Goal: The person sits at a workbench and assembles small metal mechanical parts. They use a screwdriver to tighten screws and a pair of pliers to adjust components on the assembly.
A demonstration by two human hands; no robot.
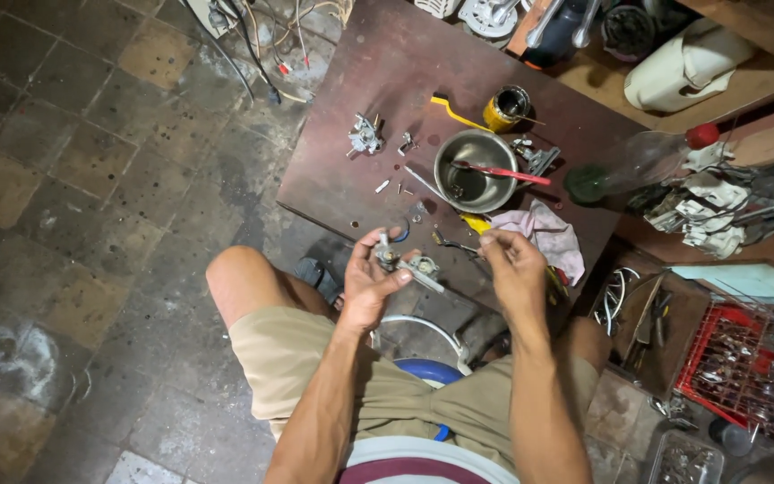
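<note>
A small metal engine part [365,136] lies at the left of the low brown board [360,193], well apart from the hands. Nearer the person, the left hand [371,285] has its fingers clamped on a grey metal carburettor body [408,263], held above the board's near edge. Just right of it, the right hand [514,269] has its fingertips pinched together; whether they grip anything cannot be told. Behind the hands, a steel bowl [475,170] holds a red-handled tool [500,171], with a pink rag [550,235] beside it. Further right lies a clear plastic bottle [642,163].
</note>
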